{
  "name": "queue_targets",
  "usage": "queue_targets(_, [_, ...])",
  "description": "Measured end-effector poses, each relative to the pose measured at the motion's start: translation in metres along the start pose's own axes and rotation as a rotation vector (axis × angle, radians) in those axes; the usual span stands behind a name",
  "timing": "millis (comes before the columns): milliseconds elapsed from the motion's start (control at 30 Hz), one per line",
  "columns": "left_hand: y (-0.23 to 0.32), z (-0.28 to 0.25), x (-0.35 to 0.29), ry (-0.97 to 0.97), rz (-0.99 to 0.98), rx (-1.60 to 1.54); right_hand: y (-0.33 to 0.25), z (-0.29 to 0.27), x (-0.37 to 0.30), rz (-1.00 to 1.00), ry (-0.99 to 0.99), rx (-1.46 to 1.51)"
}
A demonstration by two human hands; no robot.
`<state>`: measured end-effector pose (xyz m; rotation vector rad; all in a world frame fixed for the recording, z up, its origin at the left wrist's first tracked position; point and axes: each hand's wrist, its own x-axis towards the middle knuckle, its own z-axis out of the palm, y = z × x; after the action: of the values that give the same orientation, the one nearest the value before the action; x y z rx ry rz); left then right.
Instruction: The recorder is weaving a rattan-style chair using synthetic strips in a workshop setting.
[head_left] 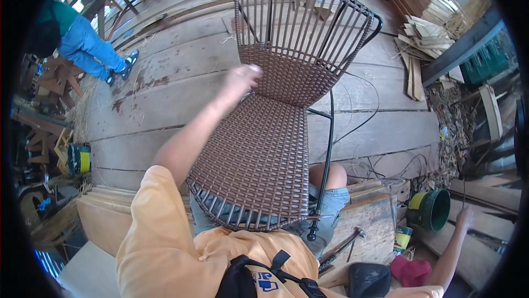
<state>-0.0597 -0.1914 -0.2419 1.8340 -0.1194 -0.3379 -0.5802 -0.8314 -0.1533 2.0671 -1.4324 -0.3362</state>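
A brown woven wicker chair with a dark metal frame stands against my lap. Its seat and lower backrest are tightly woven; the upper backrest shows bare upright strands, and the seat's near edge has open gaps. My left hand, slightly blurred, is closed at the left edge of the backrest, just above the seat; what its fingers hold is hidden. Stretched far out to the right, my right hand is closed on a thin dark strand rising from it. Another loose strand curves out behind the backrest.
Beside my right leg lie a hammer, a dark green bucket, a red cloth item and a black pad. A person in jeans stands at the far left. Thin wood pieces are piled at the far right.
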Motion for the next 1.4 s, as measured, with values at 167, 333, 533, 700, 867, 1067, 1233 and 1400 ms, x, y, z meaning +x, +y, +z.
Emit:
queue_targets(167, [-0.035,-0.073,0.072,0.234,-0.032,-0.019,-0.205,-0.007,0.018,-0.647,-0.007,1.342])
queue_targets(333, [-0.066,-0.070,0.118,0.163,-0.066,-0.024,-0.426,-0.198,-0.099,-0.922,0.134,1.195])
queue_targets(533, [-0.035,-0.037,0.120,0.092,-0.092,-0.233,-0.482,-0.270,-0.116,-0.736,0.075,1.041])
queue_targets(700, [-0.061,-0.048,0.136,0.030,0.023,-0.220,-0.501,-0.265,-0.110,-0.851,-0.108,1.335])
queue_targets(867, [-0.060,-0.046,0.135,0.018,0.080,-0.189,-0.506,-0.263,-0.106,-0.871,-0.182,1.303])
queue_targets(1067, [-0.051,-0.038,0.127,0.051,0.083,-0.211,-0.495,-0.284,-0.117,-0.779,-0.398,1.335])
queue_targets(1233, [-0.055,-0.037,0.130,0.154,0.083,-0.178,-0.511,-0.265,-0.114,-0.764,-0.135,1.291])
queue_targets(1400, [-0.067,-0.039,0.132,0.128,0.072,-0.143,-0.514,-0.222,-0.103,-0.989,-0.018,1.469])
